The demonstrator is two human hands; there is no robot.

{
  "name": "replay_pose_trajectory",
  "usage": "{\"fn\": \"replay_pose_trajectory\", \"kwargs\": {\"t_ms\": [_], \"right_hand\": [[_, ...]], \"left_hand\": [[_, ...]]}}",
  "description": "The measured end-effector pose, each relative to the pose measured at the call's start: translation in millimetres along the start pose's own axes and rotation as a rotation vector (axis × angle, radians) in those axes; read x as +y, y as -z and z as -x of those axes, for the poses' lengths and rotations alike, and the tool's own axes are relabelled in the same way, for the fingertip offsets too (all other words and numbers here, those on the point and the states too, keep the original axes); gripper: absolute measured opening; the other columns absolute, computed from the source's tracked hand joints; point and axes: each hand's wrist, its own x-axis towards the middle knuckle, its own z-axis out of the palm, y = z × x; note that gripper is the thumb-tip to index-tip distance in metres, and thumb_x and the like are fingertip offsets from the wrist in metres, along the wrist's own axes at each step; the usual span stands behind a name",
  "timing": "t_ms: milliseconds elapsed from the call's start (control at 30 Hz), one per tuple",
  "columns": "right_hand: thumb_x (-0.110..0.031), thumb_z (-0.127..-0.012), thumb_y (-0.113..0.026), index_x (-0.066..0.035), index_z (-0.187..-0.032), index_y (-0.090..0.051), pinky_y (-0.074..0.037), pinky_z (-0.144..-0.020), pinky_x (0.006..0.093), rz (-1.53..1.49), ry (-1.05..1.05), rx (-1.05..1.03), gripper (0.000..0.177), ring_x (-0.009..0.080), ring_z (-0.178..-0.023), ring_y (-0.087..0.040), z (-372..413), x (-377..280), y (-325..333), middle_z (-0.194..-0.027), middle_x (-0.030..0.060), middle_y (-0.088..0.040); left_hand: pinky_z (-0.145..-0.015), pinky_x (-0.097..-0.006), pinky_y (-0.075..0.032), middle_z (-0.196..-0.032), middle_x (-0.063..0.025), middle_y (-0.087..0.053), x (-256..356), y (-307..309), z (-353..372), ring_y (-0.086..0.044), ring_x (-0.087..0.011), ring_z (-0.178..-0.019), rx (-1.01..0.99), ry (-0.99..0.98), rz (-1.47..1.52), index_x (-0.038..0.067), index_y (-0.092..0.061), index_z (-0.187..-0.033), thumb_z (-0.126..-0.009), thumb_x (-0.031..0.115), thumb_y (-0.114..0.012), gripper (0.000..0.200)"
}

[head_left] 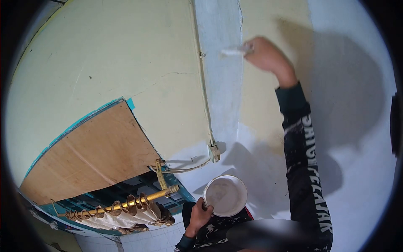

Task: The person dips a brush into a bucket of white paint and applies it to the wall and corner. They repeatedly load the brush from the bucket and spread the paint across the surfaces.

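My right hand is raised high and closed around a paintbrush, blurred by motion, with white on its bristles. The brush overlaps a whitish painted strip of wall between two pale yellow areas. Low down, my left hand grips the side of a round white tub, thumb at its rim. Inside the tub is whitish paint, tilted toward my view. Dark sleeves with white lettering cover my arms.
A pipe runs down the wall to a small electrical box. At left, a brown board covers part of a teal window frame. A gold curtain rod with a gathered curtain juts out below it.
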Motion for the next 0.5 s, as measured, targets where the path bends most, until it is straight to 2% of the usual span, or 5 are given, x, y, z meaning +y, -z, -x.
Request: {"fn": "replay_pose_trajectory", "kwargs": {"t_ms": [100, 200, 267, 400, 500], "right_hand": [[-0.011, -0.079, -0.073, 0.003, -0.113, -0.073, -0.053, -0.078, 0.0401, 0.027, 0.049, 0.066, 0.037, 0.0346, -0.086, -0.07, -56.6, 0.4, 21.3, -0.097, 0.0281, -0.072], [-0.011, -0.082, -0.071, 0.001, -0.117, -0.071, -0.053, -0.081, 0.0439, 0.015, 0.002, 0.093, 0.036, 0.039, -0.089, -0.07, -62.6, -34.9, 63.6, -0.098, 0.0295, -0.071], [-0.013, -0.091, -0.062, 0.005, -0.117, -0.069, -0.052, -0.099, 0.042, -0.016, -0.093, 0.149, 0.032, 0.0373, -0.113, -0.068, -62.9, -53.8, 88.0, -0.118, 0.0244, -0.071], [-0.013, -0.093, -0.064, 0.004, -0.125, -0.065, -0.049, -0.103, 0.0415, -0.149, -0.138, 0.359, 0.036, 0.0366, -0.115, -0.067, -56.2, -71.0, 77.4, -0.122, 0.0243, -0.069], [-0.016, -0.091, -0.062, 0.0, -0.12, -0.067, -0.053, -0.091, 0.0467, -0.085, 0.233, 0.511, 0.034, 0.0405, -0.102, -0.068, -71.0, -30.6, -0.7, -0.108, 0.0267, -0.07]], "left_hand": [[-0.056, -0.0341, -0.054, -0.067, -0.0117, -0.063, -9.4, -1.2, -2.7, -0.071, -0.02, -0.06, 0.003, -0.114, -0.051, -0.005, -0.054, -0.092, -0.09, 0.013, -0.066, 0.021], [-0.055, -0.0334, -0.054, -0.068, -0.0114, -0.063, -4.1, -1.5, -2.4, -0.071, -0.0195, -0.061, 0.006, -0.119, -0.052, -0.005, -0.054, -0.092, -0.09, 0.013, -0.066, 0.021], [-0.055, -0.0333, -0.053, -0.067, -0.011, -0.062, -6.4, -2.8, -4.6, -0.071, -0.0191, -0.06, -0.009, -0.101, -0.03, -0.005, -0.054, -0.092, -0.09, 0.012, -0.066, 0.021], [-0.053, -0.0333, -0.052, -0.065, -0.0099, -0.059, -10.7, -4.2, -9.8, -0.069, -0.018, -0.058, -0.011, -0.109, -0.035, -0.005, -0.053, -0.091, -0.09, 0.012, -0.066, 0.021], [-0.052, -0.0332, -0.052, -0.065, -0.01, -0.057, -7.5, -2.8, -12.1, -0.068, -0.018, -0.058, -0.008, -0.126, -0.041, -0.005, -0.053, -0.09, -0.09, 0.012, -0.067, 0.022]]}}
